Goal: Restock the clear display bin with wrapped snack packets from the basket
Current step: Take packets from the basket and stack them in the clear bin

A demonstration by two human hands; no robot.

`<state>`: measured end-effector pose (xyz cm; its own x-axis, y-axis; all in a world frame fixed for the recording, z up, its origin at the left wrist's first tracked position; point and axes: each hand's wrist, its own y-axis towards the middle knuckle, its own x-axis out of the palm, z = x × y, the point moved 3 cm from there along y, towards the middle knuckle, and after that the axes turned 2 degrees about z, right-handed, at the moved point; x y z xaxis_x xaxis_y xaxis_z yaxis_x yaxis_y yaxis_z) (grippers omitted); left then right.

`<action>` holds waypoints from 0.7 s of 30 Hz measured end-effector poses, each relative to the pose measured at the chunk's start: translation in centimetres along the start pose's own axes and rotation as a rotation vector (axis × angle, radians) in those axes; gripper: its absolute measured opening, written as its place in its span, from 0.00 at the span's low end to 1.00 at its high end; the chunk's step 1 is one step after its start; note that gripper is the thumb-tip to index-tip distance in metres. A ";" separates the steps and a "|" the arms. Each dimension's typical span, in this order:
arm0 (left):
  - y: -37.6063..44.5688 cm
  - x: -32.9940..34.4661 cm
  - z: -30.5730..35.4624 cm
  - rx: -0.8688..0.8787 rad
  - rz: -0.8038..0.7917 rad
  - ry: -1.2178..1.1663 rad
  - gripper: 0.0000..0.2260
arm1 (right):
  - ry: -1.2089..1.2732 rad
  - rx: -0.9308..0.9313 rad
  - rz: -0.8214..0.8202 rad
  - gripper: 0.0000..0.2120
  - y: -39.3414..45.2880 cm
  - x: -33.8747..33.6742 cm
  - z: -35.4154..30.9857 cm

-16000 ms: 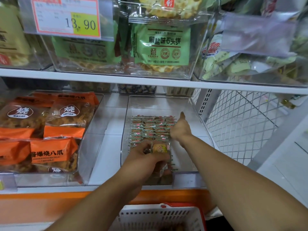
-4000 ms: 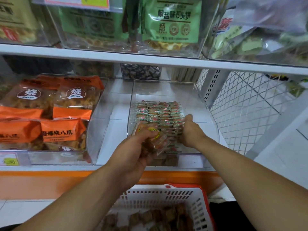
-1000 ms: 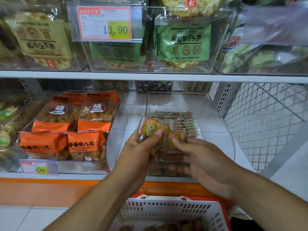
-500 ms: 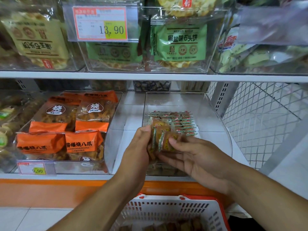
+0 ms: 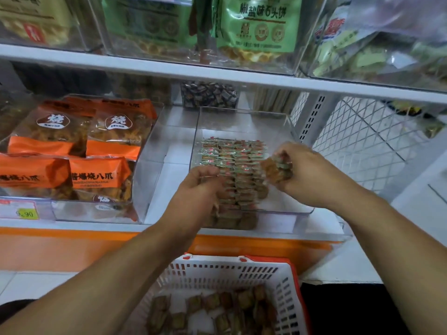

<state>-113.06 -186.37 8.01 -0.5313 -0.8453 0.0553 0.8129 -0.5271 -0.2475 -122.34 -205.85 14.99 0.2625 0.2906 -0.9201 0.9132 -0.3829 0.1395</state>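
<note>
The clear display bin (image 5: 285,211) sits on the lower shelf and holds neat rows of small wrapped snack packets (image 5: 235,160). My left hand (image 5: 196,194) is over the bin's front left, fingers curled on the packets at the left edge of the rows. My right hand (image 5: 302,172) hovers over the bin's right side and grips a small bunch of wrapped packets (image 5: 275,169). Below, the white basket with a red rim (image 5: 217,272) holds several more brown wrapped packets (image 5: 217,310).
A neighbouring clear bin (image 5: 142,165) on the left holds orange snack bags (image 5: 96,175). The upper shelf (image 5: 217,73) carries bins of green and yellow packs. A white wire mesh panel (image 5: 362,141) stands to the right. A price tag (image 5: 19,210) hangs at the shelf front.
My hands have parted: the right hand carried a bunch of packets to the bin's right side, and the left hand dropped onto the rows at the left. The camera tilted down.
</note>
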 end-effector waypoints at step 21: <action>0.8 0.7 -1.3 -0.066 -0.014 0.070 0.27 | 0.020 0.375 -0.409 0.48 2.5 7.8 2.4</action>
<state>-113.10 -187.31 6.56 -0.5597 -0.8287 -0.0076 0.7891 -0.5301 -0.3103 -118.73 -206.65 7.31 -0.0806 0.4966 -0.8642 0.7692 -0.5204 -0.3708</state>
